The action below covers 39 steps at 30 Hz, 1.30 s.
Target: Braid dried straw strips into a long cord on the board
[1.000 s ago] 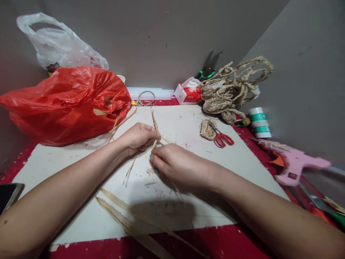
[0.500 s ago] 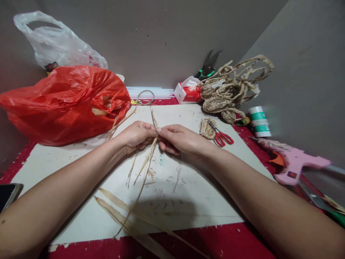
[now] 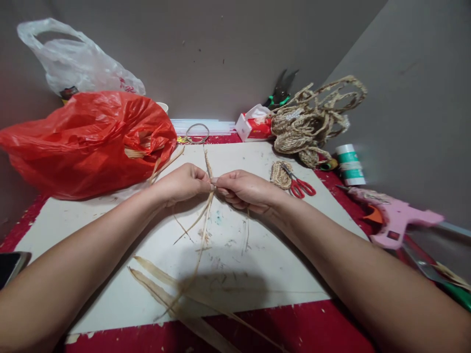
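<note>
Over the middle of the white board (image 3: pixel 287 264), my left hand (image 3: pixel 186 182) and my right hand (image 3: pixel 245 189) meet fingertip to fingertip. Both are closed in a pinch on a thin braid of dried plant strips (image 3: pixel 207 162). Its plaited end points away from me, and loose strips (image 3: pixel 203 235) hang down toward me from under the fingers. The exact crossing of the strips is hidden by my fingertips. Wider dried leaf strips (image 3: pixel 158 291) lie on the board's near left part and reach over its front edge.
A red plastic bag (image 3: pixel 88 147) bulges at the left, with a clear bag (image 3: pixel 84 63) behind. At the right are red-handled scissors (image 3: pixel 302 188) on a small woven coil (image 3: pixel 279 175), a bundle of braided cord (image 3: pixel 312 122), a tape roll (image 3: pixel 350 165) and a pink glue gun (image 3: pixel 397 215).
My fingertips have drawn tighter together on the braid, and my left fingers have curled in. The loose strips beneath have swung and crossed differently. The view has shifted slightly.
</note>
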{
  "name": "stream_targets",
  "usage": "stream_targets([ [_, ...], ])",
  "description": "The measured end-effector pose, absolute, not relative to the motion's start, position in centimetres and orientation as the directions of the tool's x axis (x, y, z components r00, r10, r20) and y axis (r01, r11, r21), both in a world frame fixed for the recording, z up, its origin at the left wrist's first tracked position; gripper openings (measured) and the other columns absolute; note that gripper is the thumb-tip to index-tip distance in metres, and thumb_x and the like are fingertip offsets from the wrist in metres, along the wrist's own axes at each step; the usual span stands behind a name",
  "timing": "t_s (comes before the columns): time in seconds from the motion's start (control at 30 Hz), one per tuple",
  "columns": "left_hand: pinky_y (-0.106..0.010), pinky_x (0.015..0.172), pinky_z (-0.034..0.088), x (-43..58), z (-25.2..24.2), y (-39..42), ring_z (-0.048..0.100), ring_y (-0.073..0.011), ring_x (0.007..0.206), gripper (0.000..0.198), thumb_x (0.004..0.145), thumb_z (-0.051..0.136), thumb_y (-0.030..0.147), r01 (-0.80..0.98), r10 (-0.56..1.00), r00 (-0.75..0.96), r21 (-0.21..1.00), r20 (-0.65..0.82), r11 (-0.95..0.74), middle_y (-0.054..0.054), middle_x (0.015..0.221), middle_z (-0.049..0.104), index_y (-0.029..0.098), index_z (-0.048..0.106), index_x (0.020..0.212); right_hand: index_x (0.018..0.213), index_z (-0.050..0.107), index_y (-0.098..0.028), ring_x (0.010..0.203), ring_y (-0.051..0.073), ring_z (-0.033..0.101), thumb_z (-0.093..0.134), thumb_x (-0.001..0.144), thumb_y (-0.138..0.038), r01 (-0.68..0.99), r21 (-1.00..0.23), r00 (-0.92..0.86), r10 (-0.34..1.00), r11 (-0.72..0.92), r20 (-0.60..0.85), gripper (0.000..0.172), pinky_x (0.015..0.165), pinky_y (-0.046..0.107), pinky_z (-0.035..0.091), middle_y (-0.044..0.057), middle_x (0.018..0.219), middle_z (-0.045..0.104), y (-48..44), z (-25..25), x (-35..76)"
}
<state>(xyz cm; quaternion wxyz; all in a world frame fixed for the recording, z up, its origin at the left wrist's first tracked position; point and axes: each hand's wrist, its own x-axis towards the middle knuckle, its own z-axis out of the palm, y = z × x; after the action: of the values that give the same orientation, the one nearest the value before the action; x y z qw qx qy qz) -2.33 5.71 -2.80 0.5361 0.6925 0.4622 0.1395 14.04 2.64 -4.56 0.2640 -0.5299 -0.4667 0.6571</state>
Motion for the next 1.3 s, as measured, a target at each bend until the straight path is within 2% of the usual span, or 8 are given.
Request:
stream_targets([
  [0.13,-0.021,0.042,0.02,-2.4,-1.5,5.0,0.031,-0.0059,0.041,0.022,0.072,0.057,0.028,0.647,0.805,0.548,0.726,-0.228,-0.235,0.004,0.045,0.04,0.015,0.055,0.054,0.055,0.046,-0.016,0.028,0.002,0.014,0.051,0.083,-0.028,0.094,-0.889,-0.256,0.852,-0.449,-0.458,0.03,0.029,0.017,0.009,-0.01,0.033,0.024,2.5,-4.7,13.7],
  [0.27,-0.023,0.05,0.027,-1.4,-1.4,3.1,0.042,-0.0113,0.05,0.017,0.074,0.05,0.024,0.722,0.84,0.528,0.585,-0.123,-0.369,-0.001,0.053,0.05,0.016,0.058,0.061,0.049,0.037,-0.018,0.028,0.002,0.015,0.052,0.082,-0.024,0.011,-0.882,-0.253,0.852,-0.471,-0.458,0.036,0.029,0.016,0.009,-0.009,0.034,0.025,2.2,-4.6,13.4],
  [0.43,-0.026,0.054,0.026,-0.2,-2.5,0.6,0.042,-0.0152,0.051,0.013,0.06,0.057,0.009,0.757,0.817,0.57,0.441,-0.087,-0.482,0.002,0.046,0.036,0.019,0.049,0.056,0.048,0.036,-0.017,0.03,0.002,0.013,0.051,0.081,-0.02,-0.046,-0.858,-0.278,0.831,-0.512,-0.482,0.036,0.029,0.016,0.009,-0.009,0.034,0.024,2.1,-4.4,13.2],
  [0.67,-0.022,0.046,0.026,-1.8,-0.2,2.4,0.036,-0.009,0.042,0.021,0.066,0.061,0.021,0.656,0.655,0.695,0.634,-0.296,-0.41,0.003,0.042,0.04,0.017,0.051,0.048,0.058,0.051,-0.013,0.029,0.003,0.017,0.047,0.082,-0.015,-0.062,-0.845,-0.304,0.817,-0.53,-0.49,0.024,0.028,0.015,0.014,-0.009,0.034,0.028,2.2,-4.1,13.5],
  [0.87,-0.02,0.051,0.041,-1.9,-2.1,5.7,0.049,-0.0076,0.047,0.02,0.078,0.051,0.022,0.373,0.821,0.482,0.92,-0.305,0.123,-0.002,0.056,0.056,0.012,0.056,0.062,0.063,0.054,-0.011,0.03,0.002,0.018,0.049,0.082,-0.017,-0.082,-0.853,-0.336,0.82,-0.515,-0.463,0.021,0.029,0.013,0.012,-0.009,0.036,0.03,2.3,-3.9,14.0],
  [1.0,-0.021,0.047,0.042,-0.7,-3.8,5.2,0.049,-0.0075,0.045,0.022,0.081,0.046,0.02,0.139,0.708,0.551,0.885,-0.442,0.445,0.0,0.053,0.049,0.012,0.053,0.061,0.063,0.053,-0.011,0.031,0.002,0.02,0.051,0.081,-0.018,-0.055,-0.874,-0.358,0.827,-0.482,-0.434,0.02,0.03,0.014,0.013,-0.008,0.039,0.033,2.4,-4.1,14.3],
  [1.17,-0.018,0.033,0.01,-0.8,-3.4,4.9,0.018,-0.0011,0.031,0.027,0.082,0.049,0.022,0.187,0.72,0.536,0.894,-0.441,0.408,0.008,0.042,0.027,0.013,0.053,0.057,0.064,0.052,-0.014,0.032,0.002,0.018,0.055,0.081,-0.022,0.02,-0.893,-0.362,0.83,-0.449,-0.425,0.019,0.031,0.015,0.013,-0.01,0.04,0.027,2.2,-3.8,14.5],
  [1.3,-0.02,0.035,0.01,-1.2,-3.3,5.3,0.021,-0.0008,0.031,0.028,0.081,0.054,0.02,0.251,0.772,0.504,0.921,-0.388,0.299,0.007,0.04,0.03,0.013,0.052,0.054,0.07,0.054,-0.015,0.032,0.003,0.019,0.053,0.084,-0.027,0.19,-0.909,-0.34,0.844,-0.371,-0.415,0.018,0.032,0.017,0.013,-0.009,0.039,0.029,2.1,-3.6,14.5],
])
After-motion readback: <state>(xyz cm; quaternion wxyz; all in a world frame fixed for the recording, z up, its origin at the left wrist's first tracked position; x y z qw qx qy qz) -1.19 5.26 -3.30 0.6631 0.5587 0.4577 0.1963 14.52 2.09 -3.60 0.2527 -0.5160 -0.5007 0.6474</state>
